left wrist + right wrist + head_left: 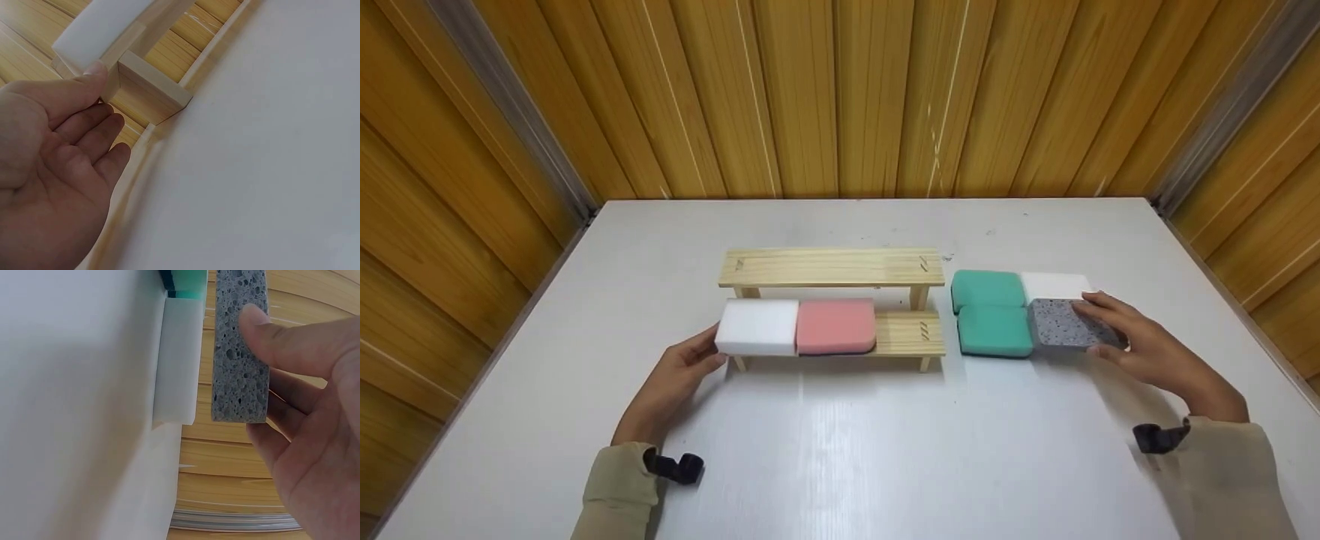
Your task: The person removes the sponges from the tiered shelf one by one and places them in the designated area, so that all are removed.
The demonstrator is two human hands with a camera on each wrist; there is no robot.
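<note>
"Done?"
"White foam block and pink foam block are on the low wooden shelf. My right hand pinches a speckled grey foam block above the white table."
"Left?"
"Two green foam blocks, another white block. Can't tell if my left hand grips."

You are holding your left hand at the left end of the wooden stand, the thumb tip resting at its edge, the other fingers bending loosely, the palm facing inward. Your right hand is pinching, well to the right of the stand, thumb opposing fingers. Your left forearm is slanting from the stand's near left, your right forearm from its near right.
</note>
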